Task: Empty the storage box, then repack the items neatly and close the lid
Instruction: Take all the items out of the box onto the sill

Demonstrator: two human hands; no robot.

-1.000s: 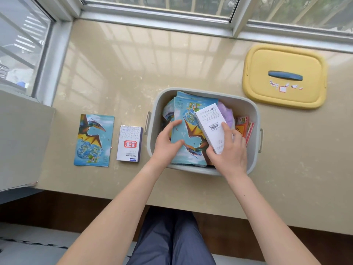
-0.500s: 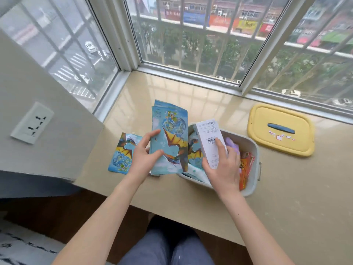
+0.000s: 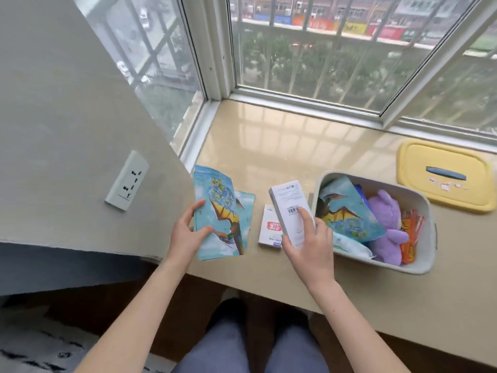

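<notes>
The grey storage box [image 3: 419,266] stands open on the beige sill, holding a dinosaur pack [image 3: 347,214], a purple plush toy [image 3: 387,224], orange packets [image 3: 410,235] and a white pouch [image 3: 349,246]. Its yellow lid [image 3: 443,176] lies behind it to the right. My left hand [image 3: 185,235] grips a blue dinosaur pack [image 3: 217,216] above another such pack [image 3: 246,208] lying on the sill. My right hand [image 3: 309,246] holds a white carton [image 3: 291,208] upright, left of the box and over a small white box [image 3: 270,227] with a red label.
A grey wall panel with a socket [image 3: 126,181] juts in on the left, close to my left hand. Window frames [image 3: 304,100] border the sill [image 3: 269,135] at the back. My knees [image 3: 250,345] are below the sill's front edge.
Both hands have come out of the box and moved left. The left hand carries the dinosaur pack over the one on the sill; the right hand carries the white carton over the small box.
</notes>
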